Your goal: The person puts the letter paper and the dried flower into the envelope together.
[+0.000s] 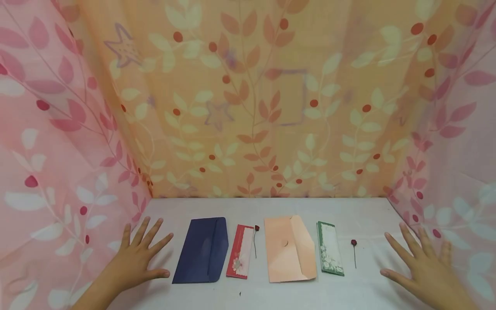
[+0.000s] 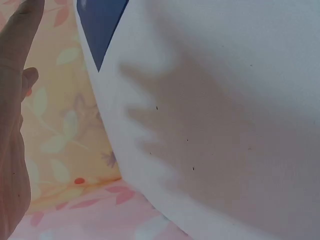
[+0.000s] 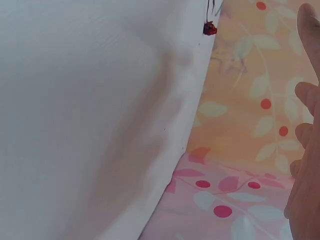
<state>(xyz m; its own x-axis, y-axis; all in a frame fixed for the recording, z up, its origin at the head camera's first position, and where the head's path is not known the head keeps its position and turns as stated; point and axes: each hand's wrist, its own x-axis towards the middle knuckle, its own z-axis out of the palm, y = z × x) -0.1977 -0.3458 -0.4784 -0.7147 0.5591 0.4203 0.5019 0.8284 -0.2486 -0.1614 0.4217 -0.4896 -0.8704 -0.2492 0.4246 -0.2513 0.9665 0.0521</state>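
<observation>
- The left hand (image 1: 134,258) is wide, with straight fingers spread apart; it is at 8 o'clock in the head view, and its shadow falls on the white worktop (image 1: 286,297).
- The navy envelope (image 1: 195,252) lies at 3 o'clock from this hand, near but apart from the fingertips, with its flap on the 3 o'clock side.
- At 3 o'clock from the navy envelope there is the red floral card (image 1: 241,254), with a printed flower towards its 6 o'clock end.
- The first dried rose (image 1: 257,228) lies just beside this card; its bloom points to 12 o'clock. I cannot tell whether they touch.
- Next, at 3 o'clock, lies the peach envelope (image 1: 283,258), then the green floral card (image 1: 330,249), then the second dried rose (image 1: 354,243).
- The right hand (image 1: 428,267) is also wide, its fingers spread, at 4 o'clock in the head view and well apart from the second dried rose.
- Orange leaf-patterned cloth (image 1: 248,142) hangs at 12 o'clock behind the worktop.
</observation>
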